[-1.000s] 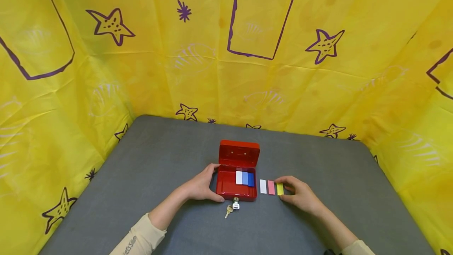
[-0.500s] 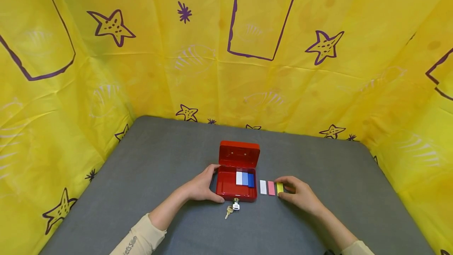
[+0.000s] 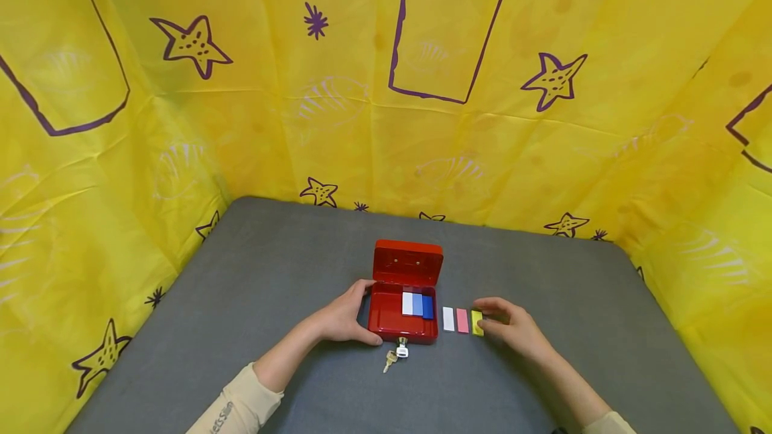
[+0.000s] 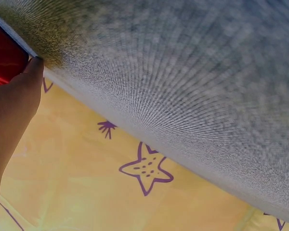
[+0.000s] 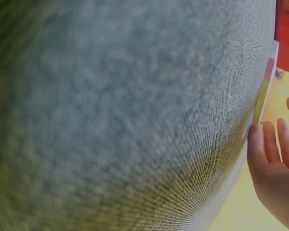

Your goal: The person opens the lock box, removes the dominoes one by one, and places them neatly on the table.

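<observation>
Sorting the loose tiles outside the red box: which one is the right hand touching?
The yellow rectangular tile, rightmost of three on the grey mat; the white tile and pink tile lie untouched beside it.

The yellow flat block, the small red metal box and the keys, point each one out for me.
yellow flat block (image 3: pixel 476 322): head view, on its bare left part beside the fingers.
small red metal box (image 3: pixel 386 317): head view, on its inside floor.
keys (image 3: pixel 392 356): head view, on the hanging key.

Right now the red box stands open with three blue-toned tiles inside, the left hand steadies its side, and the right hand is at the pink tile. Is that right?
Not quite. The right hand is at the yellow tile, not the pink tile, which lies untouched between the white tile and the yellow one, as the head view shows. The red box is open, and the left hand steadies it.
</observation>
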`<action>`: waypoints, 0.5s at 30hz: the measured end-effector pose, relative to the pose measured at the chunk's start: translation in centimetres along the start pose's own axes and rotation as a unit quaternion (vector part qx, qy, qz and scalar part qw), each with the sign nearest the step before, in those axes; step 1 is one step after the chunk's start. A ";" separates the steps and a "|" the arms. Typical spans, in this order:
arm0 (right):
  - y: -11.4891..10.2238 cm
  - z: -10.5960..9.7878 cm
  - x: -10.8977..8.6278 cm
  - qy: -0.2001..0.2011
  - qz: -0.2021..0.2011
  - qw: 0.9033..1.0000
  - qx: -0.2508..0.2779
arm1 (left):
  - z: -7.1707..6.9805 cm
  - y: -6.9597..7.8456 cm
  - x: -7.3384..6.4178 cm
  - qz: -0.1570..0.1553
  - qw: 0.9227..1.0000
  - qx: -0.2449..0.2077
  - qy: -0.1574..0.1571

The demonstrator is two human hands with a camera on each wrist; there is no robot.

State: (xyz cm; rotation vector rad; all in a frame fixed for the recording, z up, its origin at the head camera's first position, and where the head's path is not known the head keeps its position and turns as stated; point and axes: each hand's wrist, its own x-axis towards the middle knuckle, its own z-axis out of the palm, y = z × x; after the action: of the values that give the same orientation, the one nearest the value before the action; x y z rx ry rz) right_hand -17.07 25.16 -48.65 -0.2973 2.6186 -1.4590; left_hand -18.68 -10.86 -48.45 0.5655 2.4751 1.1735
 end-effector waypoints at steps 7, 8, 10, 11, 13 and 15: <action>-0.3 -0.2 0.0 0.024 0.065 0.997 0.032 | 0.0 0.0 0.0 0.006 1.000 0.002 0.001; -0.3 -0.2 0.0 0.026 0.070 0.996 0.038 | -0.1 0.0 0.0 0.009 1.000 0.002 0.000; -0.4 -0.3 -0.1 0.027 0.076 0.996 0.050 | -0.1 -0.1 0.0 0.011 1.000 0.001 -0.001; -0.4 -0.3 -0.1 0.028 0.078 0.995 0.055 | -0.1 -0.1 0.0 0.011 1.000 0.001 -0.001; -0.5 -0.3 -0.1 0.028 0.080 0.994 0.064 | -0.1 -0.1 0.0 0.013 1.000 0.003 -0.002; -0.6 -0.3 -0.1 0.027 0.084 0.993 0.074 | -0.1 -0.2 0.0 0.014 1.000 0.003 -0.002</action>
State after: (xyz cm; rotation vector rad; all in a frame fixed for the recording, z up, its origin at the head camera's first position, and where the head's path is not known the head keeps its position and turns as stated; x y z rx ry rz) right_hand -16.96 25.12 -48.02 -0.0196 2.4868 -1.6126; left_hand -18.75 -10.99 -48.53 0.6061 2.4768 1.1741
